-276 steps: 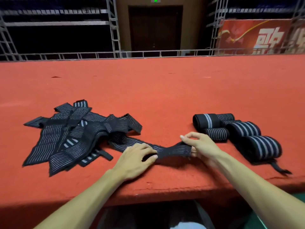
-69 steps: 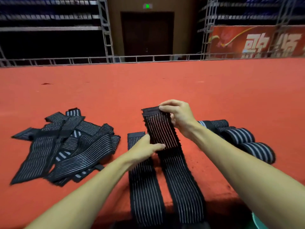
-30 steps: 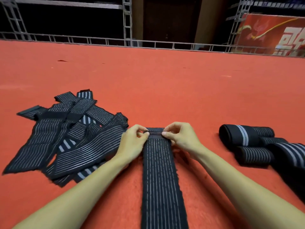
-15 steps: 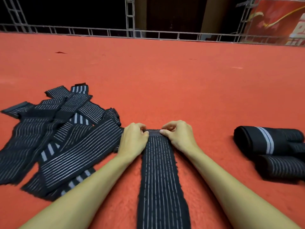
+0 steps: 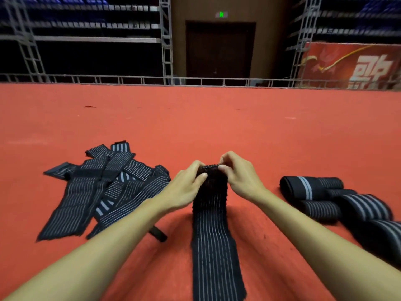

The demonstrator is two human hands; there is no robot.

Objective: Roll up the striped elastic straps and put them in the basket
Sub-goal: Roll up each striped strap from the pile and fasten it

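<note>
The left hand (image 5: 186,185) and right hand (image 5: 238,177) each pinch the far end of the strap (image 5: 213,235), lifted at 12 o'clock and trailing to 6 along the red carpet (image 5: 217,127). It looks soft, light and springy: best held at both edges, rolled taut.

Strap (image 5: 213,246) at 6 o'clock: matt black woven elastic cloth, ribbed with pale stripes, fuzzy edges. Carpet (image 5: 217,127): rough, matt red pile. Scaffold (image 5: 166,40) at 11 o'clock: dull grey metal
</note>
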